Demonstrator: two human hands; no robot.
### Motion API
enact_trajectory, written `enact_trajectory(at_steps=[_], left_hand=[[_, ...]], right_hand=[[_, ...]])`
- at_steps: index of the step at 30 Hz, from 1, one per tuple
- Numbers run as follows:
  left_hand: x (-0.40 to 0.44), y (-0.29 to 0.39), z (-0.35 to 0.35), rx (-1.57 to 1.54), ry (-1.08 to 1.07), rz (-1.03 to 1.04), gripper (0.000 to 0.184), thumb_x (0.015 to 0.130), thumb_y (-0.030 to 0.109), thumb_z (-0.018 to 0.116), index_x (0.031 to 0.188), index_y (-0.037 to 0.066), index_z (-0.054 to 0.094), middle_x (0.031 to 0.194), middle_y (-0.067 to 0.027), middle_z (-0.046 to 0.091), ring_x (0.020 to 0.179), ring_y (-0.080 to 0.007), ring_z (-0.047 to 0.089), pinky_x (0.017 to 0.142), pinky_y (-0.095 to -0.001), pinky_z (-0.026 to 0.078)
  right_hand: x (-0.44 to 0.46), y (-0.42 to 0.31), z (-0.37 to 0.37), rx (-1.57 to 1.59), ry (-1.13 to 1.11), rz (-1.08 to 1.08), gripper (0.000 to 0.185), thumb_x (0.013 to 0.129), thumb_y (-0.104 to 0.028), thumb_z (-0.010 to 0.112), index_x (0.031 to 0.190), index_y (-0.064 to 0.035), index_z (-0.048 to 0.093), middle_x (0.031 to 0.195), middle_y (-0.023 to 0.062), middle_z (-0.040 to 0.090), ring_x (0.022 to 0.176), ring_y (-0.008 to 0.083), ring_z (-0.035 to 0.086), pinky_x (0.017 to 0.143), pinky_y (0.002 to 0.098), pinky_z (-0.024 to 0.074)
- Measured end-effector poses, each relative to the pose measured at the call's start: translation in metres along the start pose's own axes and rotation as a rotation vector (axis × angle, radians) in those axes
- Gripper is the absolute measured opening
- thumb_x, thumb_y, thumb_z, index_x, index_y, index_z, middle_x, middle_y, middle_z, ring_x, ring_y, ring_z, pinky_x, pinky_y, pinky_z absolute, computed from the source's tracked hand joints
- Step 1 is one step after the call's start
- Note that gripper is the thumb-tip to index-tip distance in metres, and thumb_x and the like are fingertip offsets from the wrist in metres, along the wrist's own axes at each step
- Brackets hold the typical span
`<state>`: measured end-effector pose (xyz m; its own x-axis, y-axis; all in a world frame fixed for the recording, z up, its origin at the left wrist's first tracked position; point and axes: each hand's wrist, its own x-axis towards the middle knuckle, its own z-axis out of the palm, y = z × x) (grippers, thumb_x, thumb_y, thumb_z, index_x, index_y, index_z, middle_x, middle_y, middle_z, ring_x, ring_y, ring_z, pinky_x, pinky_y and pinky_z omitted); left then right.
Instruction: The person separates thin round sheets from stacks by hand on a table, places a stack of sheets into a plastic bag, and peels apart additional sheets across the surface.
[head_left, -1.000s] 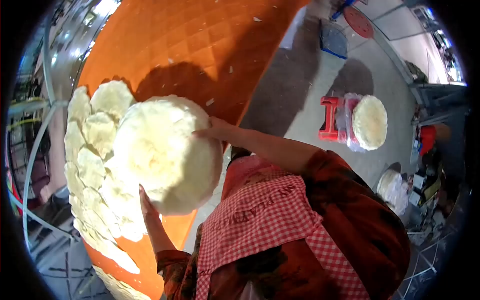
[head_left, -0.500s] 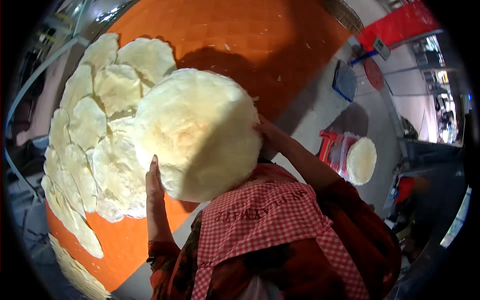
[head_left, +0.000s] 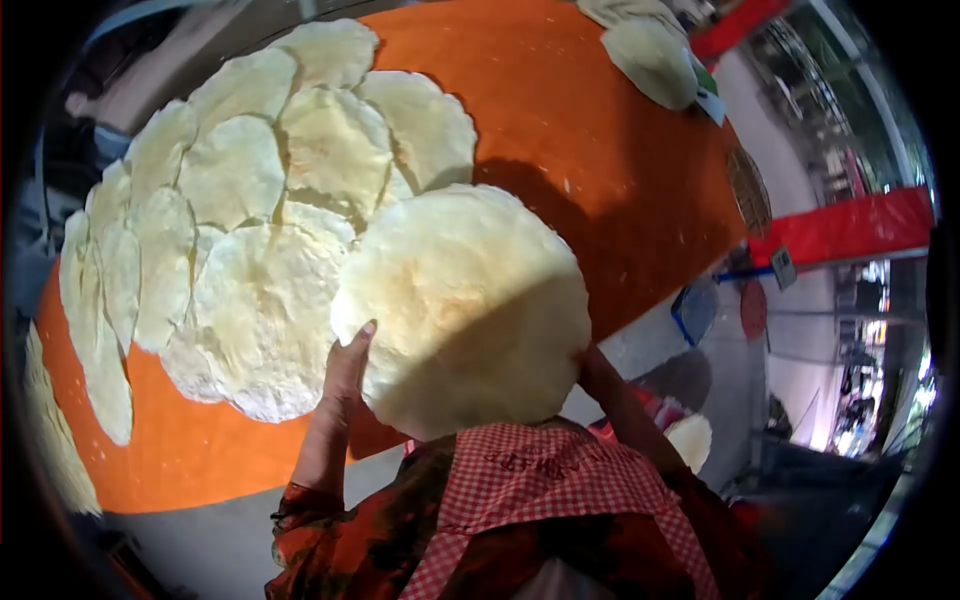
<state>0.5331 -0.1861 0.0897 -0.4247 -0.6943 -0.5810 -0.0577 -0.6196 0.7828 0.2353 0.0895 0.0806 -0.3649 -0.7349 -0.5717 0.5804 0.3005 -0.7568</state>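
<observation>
A stack of large round pale flatbreads is held in front of the checked apron, above the table's near edge. My left hand grips its left edge, thumb on top, other fingers hidden underneath. On the right edge, in shadow, my right hand holds the same stack; its fingers are mostly hidden. Many thin flatbreads lie overlapping on the orange tabletop, to the left of and beyond the stack.
At the table's far right lies another flatbread beside a cloth. A blue scale and a red round stool stand on the floor at the right. A smaller round pile sits low behind my right arm.
The view has swung so that more of the table shows. Both hands still hold the stack, which now appears further right in the picture. The red stool frame is now mostly behind my right arm.
</observation>
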Motion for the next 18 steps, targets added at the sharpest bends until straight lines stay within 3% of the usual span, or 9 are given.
enact_trajectory(at_steps=[3, 7, 8, 11, 13, 18], left_hand=[[0.005, -0.006, -0.008, 0.038, 0.007, -0.085, 0.075, 0.078, 0.042, 0.074, 0.129, -0.006, 0.046, 0.122, -0.0134, 0.053, 0.113, -0.0202, 0.048, 0.102, -0.0333, 0.033], [0.000, -0.003, -0.007, 0.985, 0.344, 0.342, 0.083, 0.077, 0.050, 0.072, 0.125, -0.012, 0.045, 0.112, -0.0162, 0.056, 0.092, -0.0240, 0.054, 0.089, -0.0344, 0.043], [-0.009, 0.013, -0.006, 1.050, 0.431, 0.623, 0.087, 0.076, 0.051, 0.073, 0.127, -0.013, 0.042, 0.114, -0.0199, 0.054, 0.102, -0.0263, 0.053, 0.086, -0.0337, 0.046], [0.010, 0.027, -0.020, 0.461, 0.216, 0.294, 0.084, 0.077, 0.048, 0.074, 0.129, -0.011, 0.041, 0.115, -0.0197, 0.053, 0.111, -0.0269, 0.050, 0.087, -0.0342, 0.047], [0.022, 0.014, -0.021, 0.347, 0.198, 0.231, 0.084, 0.078, 0.047, 0.074, 0.128, -0.012, 0.041, 0.119, -0.0200, 0.049, 0.101, -0.0229, 0.053, 0.083, -0.0321, 0.048], [0.037, -0.011, -0.013, 0.141, 0.176, 0.153, 0.081, 0.079, 0.046, 0.073, 0.125, -0.013, 0.042, 0.127, -0.0209, 0.039, 0.084, -0.0167, 0.057, 0.074, -0.0295, 0.050]], right_hand=[[0.007, -0.012, 0.022, -0.041, 0.076, 0.021, 0.074, 0.074, -0.018, 0.069, 0.138, -0.0026, 0.036, 0.129, 0.0112, 0.050, 0.117, 0.0264, 0.050, 0.097, 0.0395, 0.0441], [0.020, 0.004, 0.016, -0.039, 0.098, 0.071, 0.076, 0.071, -0.022, 0.069, 0.136, -0.0020, 0.037, 0.128, 0.0134, 0.051, 0.114, 0.0293, 0.052, 0.096, 0.0410, 0.0454], [0.024, 0.009, 0.008, -0.022, 0.071, 0.076, 0.076, 0.071, -0.023, 0.070, 0.136, -0.0019, 0.038, 0.127, 0.0136, 0.051, 0.113, 0.0293, 0.053, 0.095, 0.0411, 0.0458], [0.020, 0.008, 0.006, 0.019, 0.068, 0.162, 0.075, 0.072, -0.024, 0.069, 0.136, -0.0019, 0.037, 0.126, 0.0133, 0.052, 0.112, 0.0290, 0.053, 0.096, 0.0411, 0.0459], [0.019, 0.002, 0.004, 0.027, 0.075, 0.256, 0.073, 0.073, -0.020, 0.064, 0.138, -0.0019, 0.034, 0.128, 0.0116, 0.049, 0.116, 0.0284, 0.051, 0.098, 0.0404, 0.0441], [0.016, 0.002, 0.007, -0.039, 0.113, 0.137, 0.072, 0.074, -0.018, 0.065, 0.138, -0.0013, 0.035, 0.127, 0.0122, 0.049, 0.116, 0.0283, 0.051, 0.097, 0.0398, 0.0444]])
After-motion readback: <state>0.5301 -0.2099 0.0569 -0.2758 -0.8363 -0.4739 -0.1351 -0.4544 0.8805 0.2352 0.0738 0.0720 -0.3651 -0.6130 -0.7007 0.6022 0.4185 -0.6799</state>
